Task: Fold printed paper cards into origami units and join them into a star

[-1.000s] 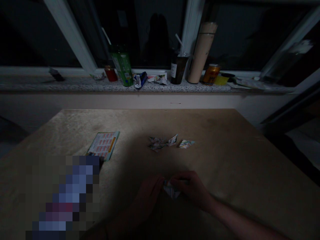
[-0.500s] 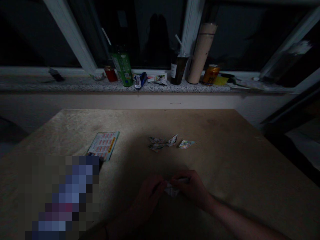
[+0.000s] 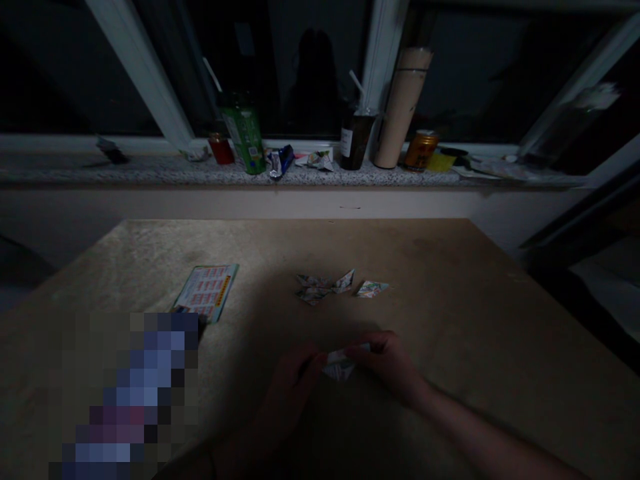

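A small folded piece of printed paper is held between my two hands, low over the near middle of the table. My left hand pinches its left end with thumb and fingers. On the right side, my right hand grips the upper edge, its fingers covering part of the paper. Beyond them lie several folded paper pieces grouped together, pointed and patterned. Just right of that group is a single folded paper piece. Dim light and shadow hide the finer folds.
A printed card or booklet lies at the left on the brown table, beside a pixelated area. Along the granite windowsill stand a green container, a dark cup, a tall pink flask and an orange can.
Both hands have shifted slightly forward with the paper. The right fingers have moved along its upper edge, and more of the paper's pale face shows between the hands.
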Demonstrator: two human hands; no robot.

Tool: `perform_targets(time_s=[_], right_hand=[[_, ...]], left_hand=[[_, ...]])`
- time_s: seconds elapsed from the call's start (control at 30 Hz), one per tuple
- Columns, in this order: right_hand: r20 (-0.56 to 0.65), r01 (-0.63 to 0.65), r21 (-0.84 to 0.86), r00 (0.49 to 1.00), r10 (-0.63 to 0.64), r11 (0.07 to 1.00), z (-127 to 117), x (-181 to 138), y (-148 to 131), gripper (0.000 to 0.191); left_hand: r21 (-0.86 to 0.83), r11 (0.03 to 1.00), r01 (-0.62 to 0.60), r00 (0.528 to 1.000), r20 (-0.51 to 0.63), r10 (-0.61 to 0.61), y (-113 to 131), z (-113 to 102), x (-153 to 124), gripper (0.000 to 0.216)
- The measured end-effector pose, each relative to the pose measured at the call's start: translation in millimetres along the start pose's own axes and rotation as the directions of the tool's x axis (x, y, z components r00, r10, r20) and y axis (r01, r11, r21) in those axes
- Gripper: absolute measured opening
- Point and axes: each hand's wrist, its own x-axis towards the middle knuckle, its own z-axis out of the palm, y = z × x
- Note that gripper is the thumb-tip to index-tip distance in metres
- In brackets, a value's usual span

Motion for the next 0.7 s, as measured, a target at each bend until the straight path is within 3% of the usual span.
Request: perform_targets(time_s=[0.17,0.5,0.7], right_hand=[[-0.047,0.015,0.087,0.999,-0.011,0.996,-3.7,0.4,1.8,0.026],[-0.089,0.03,0.222,0.996,-0.01,0.975,-8.0,3.2,10.8,0.025],[-0.113,0.105,0.177,0.99,-0.086,0.979,-8.2,0.5,9.0,0.027]], left_hand=[[-0.093,0.995,0.037,0.999,0.024,-0.035,4.6,-3.9,3.1,0.028],[-0.11,0.991,0.078,0.985,-0.142,-0.093,-4.4,-1.8,3.4,0.032],[-0.091,0.991,0.102,0.968,-0.22,-0.12,-4.3,-0.5,1.5,0.031]])
